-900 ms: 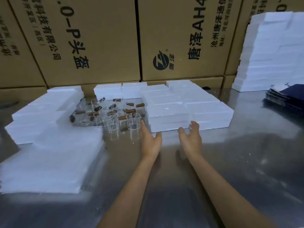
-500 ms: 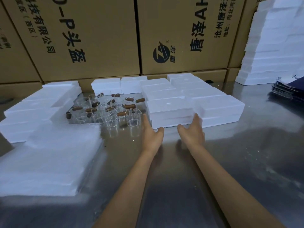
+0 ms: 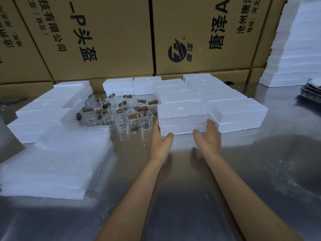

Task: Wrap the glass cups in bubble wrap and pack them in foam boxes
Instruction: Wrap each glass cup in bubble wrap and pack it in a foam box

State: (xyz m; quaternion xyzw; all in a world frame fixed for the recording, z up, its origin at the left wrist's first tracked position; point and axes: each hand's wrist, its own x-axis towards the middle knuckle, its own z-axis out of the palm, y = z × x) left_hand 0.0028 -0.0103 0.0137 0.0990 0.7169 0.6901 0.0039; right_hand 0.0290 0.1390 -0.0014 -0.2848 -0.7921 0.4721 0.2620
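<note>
Matt white foam boxes [image 3: 182,117] sit on a glossy, reflective steel table [image 3: 243,171]; left of them, clear glass cups [image 3: 145,122] with brown wood-like handles; behind, printed matt brown cardboard cartons [image 3: 111,37].

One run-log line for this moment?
left hand: open, touching foam box | right hand: open, touching box | glass cups: unwrapped

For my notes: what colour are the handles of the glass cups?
Brown, wood-like handles on clear glass cups; head view.
</note>
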